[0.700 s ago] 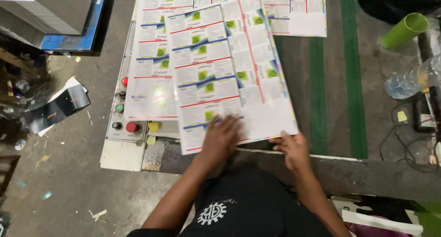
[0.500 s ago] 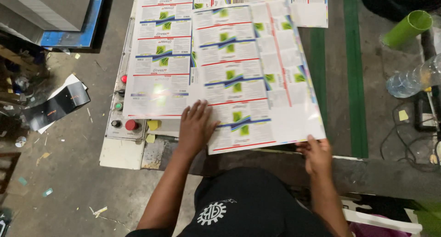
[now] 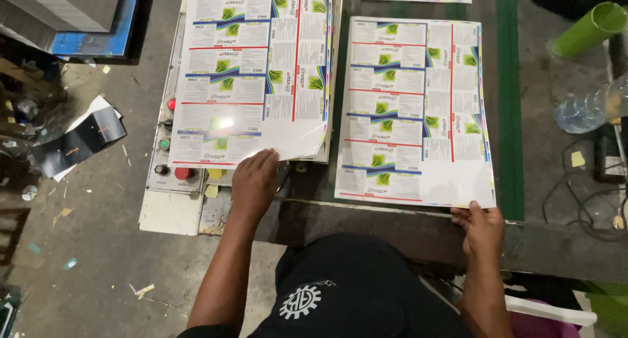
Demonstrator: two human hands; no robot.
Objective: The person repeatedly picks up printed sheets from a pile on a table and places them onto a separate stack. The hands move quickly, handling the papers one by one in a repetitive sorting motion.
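Note:
A glossy printed sheet (image 3: 415, 109) of repeated green-and-white label panels lies flat on the dark machine bed (image 3: 504, 115). My right hand (image 3: 482, 225) pinches its near right corner at the bed's front edge. To the left lies a stack of the same printed sheets (image 3: 252, 70). My left hand (image 3: 255, 179) rests with fingers spread at the near edge of that stack, touching the top sheet's lower border.
A control panel with red and green buttons (image 3: 171, 142) sits under the stack's left edge. A green tube (image 3: 589, 27) and a clear plastic bottle (image 3: 589, 109) lie at the right, above tangled cables (image 3: 589, 187). Paper scraps litter the floor (image 3: 78, 142) at left.
The top sheet slid right off the stack and now lies flat beside it. My right hand moved right with its corner. My left hand drew back to the stack's near edge.

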